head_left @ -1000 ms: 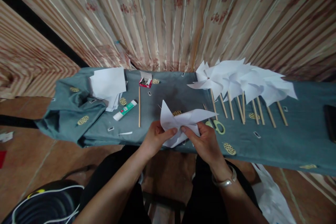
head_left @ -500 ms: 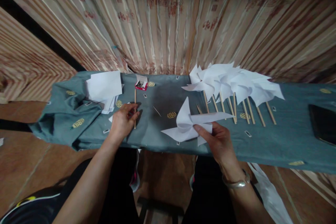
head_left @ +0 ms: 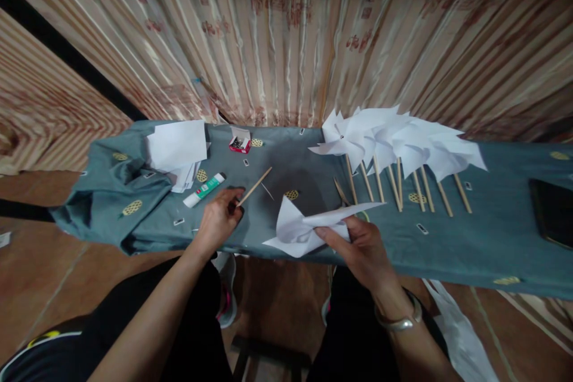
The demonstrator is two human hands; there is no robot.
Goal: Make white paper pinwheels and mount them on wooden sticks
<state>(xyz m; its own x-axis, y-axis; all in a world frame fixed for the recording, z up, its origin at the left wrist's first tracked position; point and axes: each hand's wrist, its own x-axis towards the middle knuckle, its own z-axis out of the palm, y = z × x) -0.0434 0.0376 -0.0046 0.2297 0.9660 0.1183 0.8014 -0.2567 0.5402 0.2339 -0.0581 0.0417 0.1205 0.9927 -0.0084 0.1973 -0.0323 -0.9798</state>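
Observation:
My left hand [head_left: 220,219] pinches the lower end of a thin wooden stick [head_left: 256,185], which slants up to the right above the cloth. In my right hand [head_left: 364,246] is a white paper pinwheel [head_left: 298,231], held between thumb and fingers with its blades tilted toward the left. A green and white glue stick [head_left: 204,190] lies just beyond my left hand. Farther back sits a small open red box [head_left: 240,141] with dark metal bits in it. A thin needle-like piece [head_left: 268,191] rests beside the wooden stick.
Several finished pinwheels on sticks [head_left: 403,140] overlap at the back right. White paper sheets [head_left: 176,146] are stacked at the back left. Scissors [head_left: 341,192], partly hidden, lie behind the held pinwheel. A dark phone-like object [head_left: 553,212] is at the right on the green cloth [head_left: 483,239].
My left hand has lifted the wooden stick and swung it toward the right, uncovering the glue stick. My right hand has shifted the pinwheel slightly left and down and tilted it.

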